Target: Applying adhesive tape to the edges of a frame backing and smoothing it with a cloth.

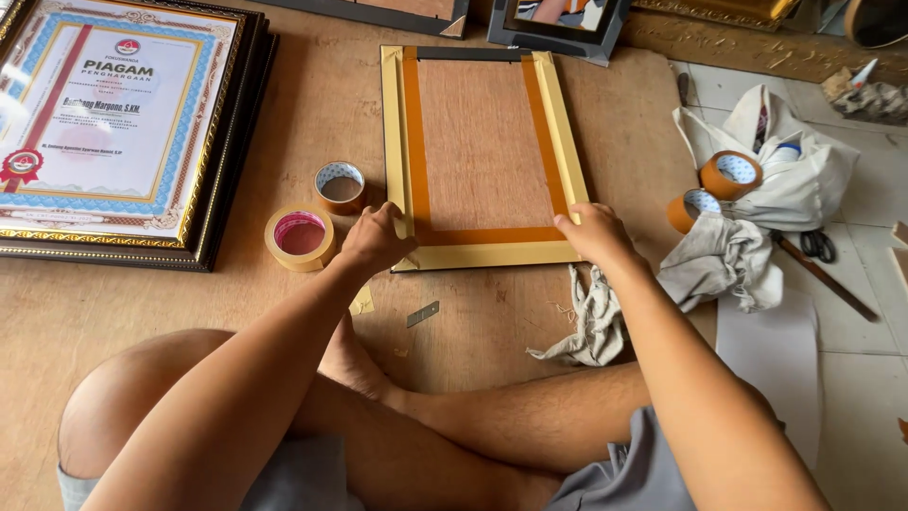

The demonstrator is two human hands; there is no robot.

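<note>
Both hands press flat, holding nothing: left hand [376, 238] and right hand [594, 233] on the frame [484, 254]. Uneven pressure could wrinkle its tape [487, 235]; the blade [423, 313] below looks loose.

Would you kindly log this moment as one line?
left hand: on gold frame near-left corner | right hand: on near-right corner | frame: face down, brown-taped | tape rolls: beside left hand

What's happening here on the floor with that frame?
A person sits cross-legged on a wooden board with a frame lying face down in front of them. Its back panel is edged with brown tape. The left hand presses on the near left corner, and the right hand on the near right corner. Two tape rolls lie to the left, and a small blade lies near the legs.
</note>
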